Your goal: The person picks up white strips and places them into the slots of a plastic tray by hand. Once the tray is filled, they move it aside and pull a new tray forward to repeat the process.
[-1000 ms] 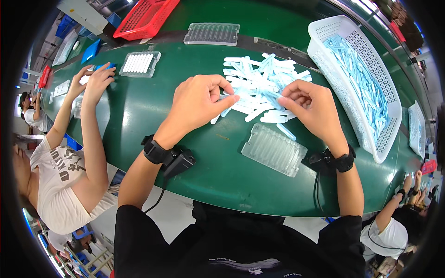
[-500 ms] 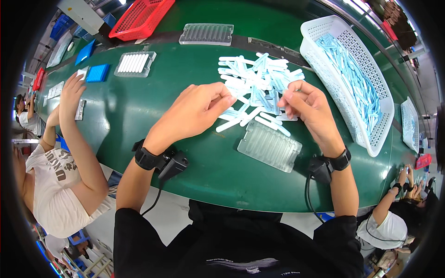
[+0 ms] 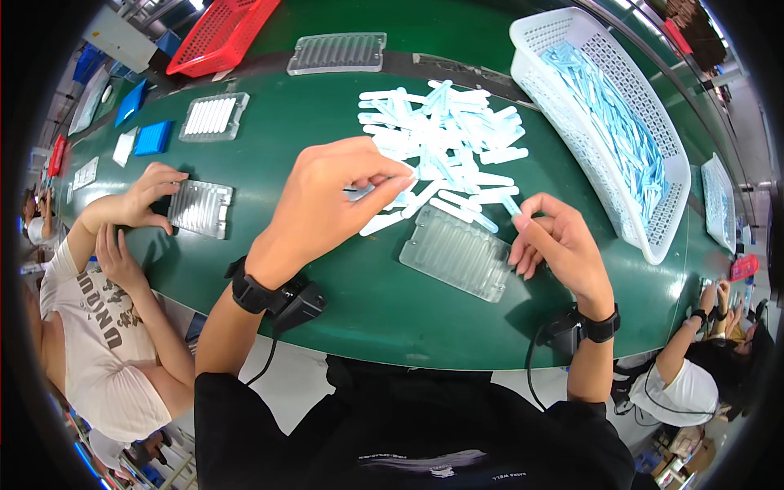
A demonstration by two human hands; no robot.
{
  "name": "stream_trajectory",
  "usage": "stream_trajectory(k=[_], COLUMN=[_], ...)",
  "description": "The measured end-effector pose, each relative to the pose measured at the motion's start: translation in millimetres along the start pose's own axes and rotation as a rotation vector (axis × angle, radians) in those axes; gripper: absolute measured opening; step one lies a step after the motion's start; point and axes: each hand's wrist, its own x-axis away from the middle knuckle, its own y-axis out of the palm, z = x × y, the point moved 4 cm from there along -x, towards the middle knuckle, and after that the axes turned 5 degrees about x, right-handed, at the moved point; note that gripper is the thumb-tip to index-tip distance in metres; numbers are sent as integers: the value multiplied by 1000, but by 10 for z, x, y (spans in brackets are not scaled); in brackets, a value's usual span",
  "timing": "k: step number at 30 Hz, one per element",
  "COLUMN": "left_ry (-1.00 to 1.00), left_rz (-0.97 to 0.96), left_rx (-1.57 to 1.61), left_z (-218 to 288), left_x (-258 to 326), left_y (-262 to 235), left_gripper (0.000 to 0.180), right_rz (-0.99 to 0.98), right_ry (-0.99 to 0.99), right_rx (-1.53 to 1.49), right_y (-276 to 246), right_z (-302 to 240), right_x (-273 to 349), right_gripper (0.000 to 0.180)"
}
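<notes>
A loose pile of white and pale blue plastic sticks (image 3: 441, 131) lies on the green table in front of me. My left hand (image 3: 331, 192) hovers over the pile's left side, thumb and forefinger pinched together; what they hold, if anything, is too small to make out. Between the thumb and fingers of my right hand (image 3: 559, 241) is the end of a pale blue stick (image 3: 510, 205), pointing up toward the pile. Just left of that hand, a clear grooved plastic tray (image 3: 456, 255) lies tilted on the table, touching or close to the nearest sticks.
A white perforated basket (image 3: 588, 155) full of blue sticks stands at right. Another clear tray (image 3: 338, 54) lies at the back, near a red basket (image 3: 224, 37). At left, a co-worker's hand (image 3: 151, 196) touches a clear tray (image 3: 202, 209); a tray of white sticks (image 3: 214, 117) lies beyond.
My right hand has drawn away from the pile, toward me, with a blue stick at its fingertips. My left hand stays pinched over the pile. The co-worker's hands have come down to a tray.
</notes>
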Motion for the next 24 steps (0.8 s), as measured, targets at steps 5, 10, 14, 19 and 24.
stream_trajectory(k=[5, 10, 14, 19, 24], left_ry=[261, 316, 212, 197, 199], left_rz=[-158, -446, -560, -363, -364], left_rx=[-146, -236, -362, -483, -673], left_z=[159, 241, 404, 499, 614], left_x=[72, 192, 334, 703, 853], left_y=[80, 209, 244, 449, 428], left_gripper=[15, 40, 51, 46, 47], right_rz=[-24, 273, 519, 455, 290], right_ry=[13, -346, -804, -949, -788], right_rx=[-100, 16, 742, 1171, 1179], right_y=[47, 143, 304, 552, 656], right_z=[54, 45, -230, -282, -270], right_x=[-29, -38, 144, 302, 418], right_gripper=[21, 9, 11, 24, 32])
